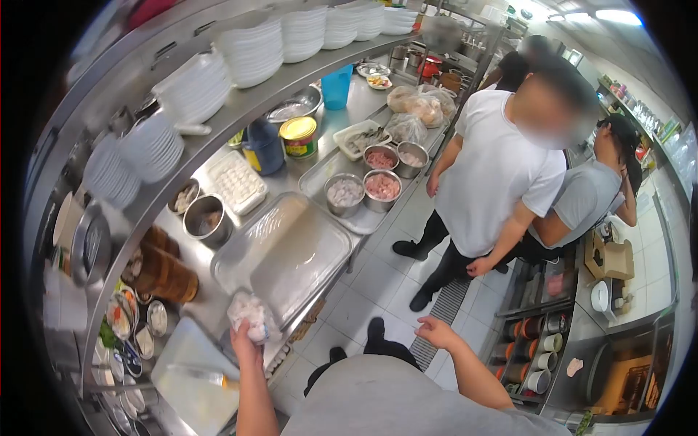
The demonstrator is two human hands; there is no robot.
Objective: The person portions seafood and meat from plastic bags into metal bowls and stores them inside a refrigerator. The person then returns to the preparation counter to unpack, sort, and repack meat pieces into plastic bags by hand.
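Cupping a plastic bag (253, 317) of pale, lumpy food, the left hand (248, 338) has its fingers partly curled round the side; from here I can't see every fingertip. The bag is at the near corner of a metal tray (309, 251), resting or lifted, I can't tell. It looks soft, fairly weighty and probably slick, so a palm underneath seems surer than pinching thin plastic. The right hand (436, 333) is well apart, loosely bent, apparently bare. Past the tray stands a pot (381, 207) of pink meat.
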